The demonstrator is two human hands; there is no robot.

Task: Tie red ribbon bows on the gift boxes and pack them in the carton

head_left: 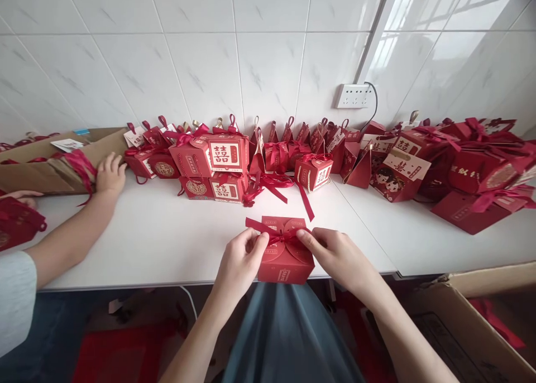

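Two hands [245, 253] [338, 253]: grip pinching ribbon [282, 238] | red box [287, 264] at table [146, 254] edge | room either side

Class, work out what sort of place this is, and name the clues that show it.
Probably a packing workroom: red gift boxes line a long white table, an open cardboard carton sits by its front edge, and the person's left hand and right hand pinch a ribbon over one box.

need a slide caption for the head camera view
A person's left hand and right hand hold a red ribbon atop a red box at a white table, more red boxes behind.
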